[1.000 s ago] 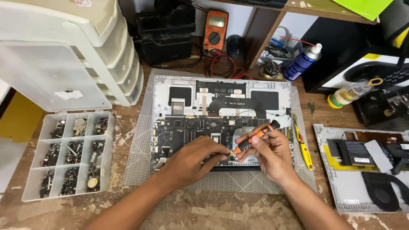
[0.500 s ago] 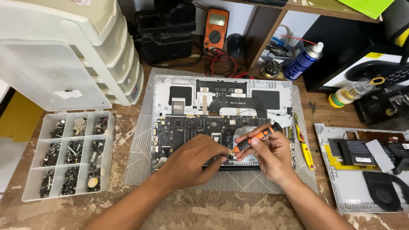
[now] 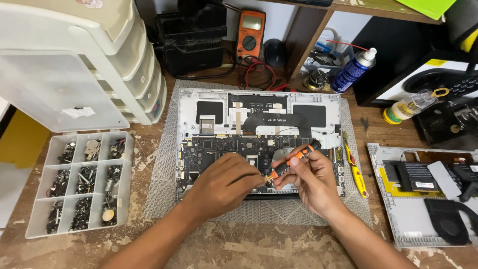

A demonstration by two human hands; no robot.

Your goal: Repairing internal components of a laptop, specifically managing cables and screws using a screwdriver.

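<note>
Right hand [image 3: 311, 182] grips an orange-and-black screwdriver [image 3: 294, 159]; left hand [image 3: 226, 182] pinches at its tip (screw hidden) over the dark laptop board [image 3: 219, 149]. A slip could gouge it.

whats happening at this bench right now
A person is working on an opened laptop lying on a grey mat. The right hand holds an orange and black screwdriver with its tip down at the circuit board, and the left hand pinches close beside the tip. A tray of sorted screws sits to the left, and a yellow tool lies to the right.
</note>
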